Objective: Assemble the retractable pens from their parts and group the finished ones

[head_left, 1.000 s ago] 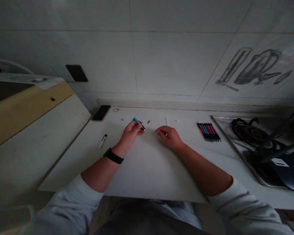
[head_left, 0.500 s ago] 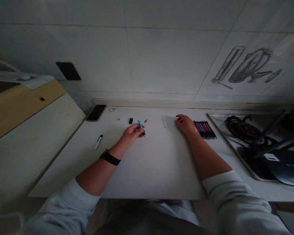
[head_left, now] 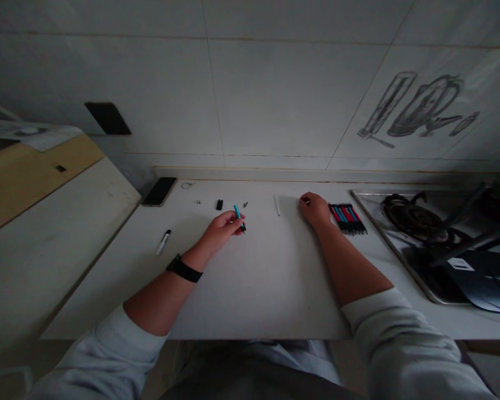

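Observation:
Over the middle of the white counter, my left hand [head_left: 224, 226] pinches a blue and black pen [head_left: 237, 211], held at a tilt. My right hand [head_left: 314, 209] rests low at the counter with its fingers curled in; whatever is between them is too small or hidden to name. To its right lies a row of red, blue and black pens [head_left: 347, 219]. A thin white pen refill [head_left: 277, 205] lies left of that hand. Beyond my left hand are tiny dark parts [head_left: 245, 204], small black pieces [head_left: 219, 204] and tiny metallic bits [head_left: 199, 201].
A white pen with a black end [head_left: 164, 242] lies on the left. Behind it are a phone [head_left: 159, 191] and a small ring-shaped item [head_left: 187, 185]. A gas stove [head_left: 404, 261] borders the counter on the right; a tiled wall [head_left: 275, 100] rises behind.
The fingers of my right hand have curled in at the counter. My left hand keeps its hold on the blue pen. The view has shifted slightly.

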A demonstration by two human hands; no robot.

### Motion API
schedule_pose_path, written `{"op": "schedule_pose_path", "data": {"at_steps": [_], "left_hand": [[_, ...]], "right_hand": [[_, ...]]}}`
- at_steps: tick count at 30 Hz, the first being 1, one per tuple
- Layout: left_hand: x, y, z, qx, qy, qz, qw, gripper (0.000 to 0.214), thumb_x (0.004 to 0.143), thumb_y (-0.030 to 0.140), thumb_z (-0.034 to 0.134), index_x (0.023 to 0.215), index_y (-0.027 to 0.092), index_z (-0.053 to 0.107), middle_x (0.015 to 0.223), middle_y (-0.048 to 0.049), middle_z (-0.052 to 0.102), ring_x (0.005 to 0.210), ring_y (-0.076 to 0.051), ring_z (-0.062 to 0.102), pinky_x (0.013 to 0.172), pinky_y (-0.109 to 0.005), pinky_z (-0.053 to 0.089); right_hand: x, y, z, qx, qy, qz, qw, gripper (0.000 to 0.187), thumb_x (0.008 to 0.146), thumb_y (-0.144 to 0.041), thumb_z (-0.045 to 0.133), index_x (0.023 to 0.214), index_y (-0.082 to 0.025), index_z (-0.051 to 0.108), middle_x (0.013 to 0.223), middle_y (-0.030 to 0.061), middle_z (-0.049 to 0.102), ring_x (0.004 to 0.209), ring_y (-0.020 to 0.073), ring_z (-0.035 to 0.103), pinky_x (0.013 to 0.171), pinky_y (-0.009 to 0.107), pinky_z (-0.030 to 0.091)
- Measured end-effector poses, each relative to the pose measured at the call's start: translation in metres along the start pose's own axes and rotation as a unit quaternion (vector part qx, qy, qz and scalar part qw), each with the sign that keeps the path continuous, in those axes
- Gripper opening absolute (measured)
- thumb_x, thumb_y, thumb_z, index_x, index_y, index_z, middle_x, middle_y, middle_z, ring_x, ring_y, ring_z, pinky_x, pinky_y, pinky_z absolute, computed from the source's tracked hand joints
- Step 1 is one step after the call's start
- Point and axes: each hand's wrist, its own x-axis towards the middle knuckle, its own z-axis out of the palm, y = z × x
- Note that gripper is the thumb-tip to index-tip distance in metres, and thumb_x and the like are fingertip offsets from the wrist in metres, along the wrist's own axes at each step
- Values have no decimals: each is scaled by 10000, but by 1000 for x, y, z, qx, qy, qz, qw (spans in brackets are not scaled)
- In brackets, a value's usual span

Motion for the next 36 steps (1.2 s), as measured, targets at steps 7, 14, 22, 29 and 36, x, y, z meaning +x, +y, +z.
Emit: {"op": "schedule_pose_path", "data": {"at_steps": [7, 14, 22, 29, 36], "left_hand": [[0, -5, -1, 92, -8, 62, 994, 295, 876, 416, 720, 1059, 184, 714, 923, -47, 666, 803, -161, 655, 772, -324, 576], [-5, 2, -2, 315, -35, 201, 927, 164, 945, 317, 636, 1013, 204, 733, 951, -49, 654, 770, -155, 596, 745, -292, 491], [-9, 6, -1, 362, -71, 222, 903, 196, 971, 298, 622, 1102, 213, 740, 969, -54, 678, 814, -170, 608, 772, -302, 474], [-10, 8, 1, 373, -79, 231, 895, 189, 963, 299, 638, 1091, 229, 757, 924, -50, 671, 808, -176, 601, 744, -300, 459], [-11, 8, 0, 375, -83, 234, 893, 193, 956, 316, 661, 1092, 229, 766, 912, -51, 662, 806, -176, 605, 754, -303, 481]], "right_hand": [[-12, -38, -10, 208, 67, -26, 975, 180, 905, -352, 581, 971, -204, 660, 925, 80, 752, 804, 198, 680, 781, 324, 520], [-55, -99, -5, 309, -34, -154, 938, 253, 933, -433, 615, 984, -219, 740, 954, 77, 739, 836, 186, 667, 776, 319, 527], [-77, -117, -2, 380, -130, -114, 909, 330, 868, -537, 703, 901, -209, 729, 822, 49, 732, 729, 170, 654, 689, 300, 515], [-78, -119, -7, 331, -128, -171, 919, 299, 892, -511, 688, 892, -221, 761, 819, 55, 742, 731, 177, 663, 702, 308, 526], [-79, -120, -6, 347, -136, -180, 910, 312, 881, -530, 712, 897, -224, 770, 843, 64, 745, 762, 187, 680, 741, 326, 552]]}}
